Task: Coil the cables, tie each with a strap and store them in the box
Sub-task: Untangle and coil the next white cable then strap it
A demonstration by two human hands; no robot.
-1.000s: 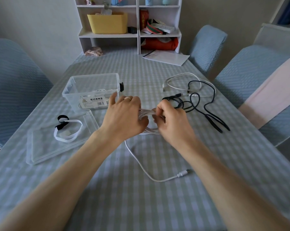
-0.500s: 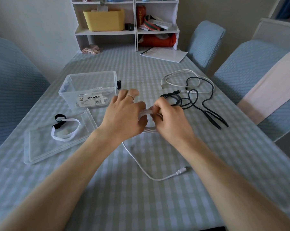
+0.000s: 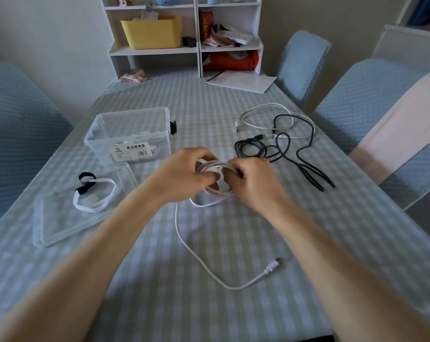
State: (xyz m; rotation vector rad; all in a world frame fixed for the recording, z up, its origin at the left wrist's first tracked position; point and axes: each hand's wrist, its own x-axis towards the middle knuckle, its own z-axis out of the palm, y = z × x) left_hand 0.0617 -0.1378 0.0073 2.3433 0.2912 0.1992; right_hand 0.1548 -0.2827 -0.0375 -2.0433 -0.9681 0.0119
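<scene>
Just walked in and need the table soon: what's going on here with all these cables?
A person is coiling a white cable, gripping the loops with the left hand and right hand. Its tail and plug lie uncoiled on the table. A clear box holds what looks like a white cable. Its lid carries straps. A dark cable and another white cable lie loose.

Soft dim daylight, faint shadows, wide-angle edge bending, mostly sharp.
</scene>
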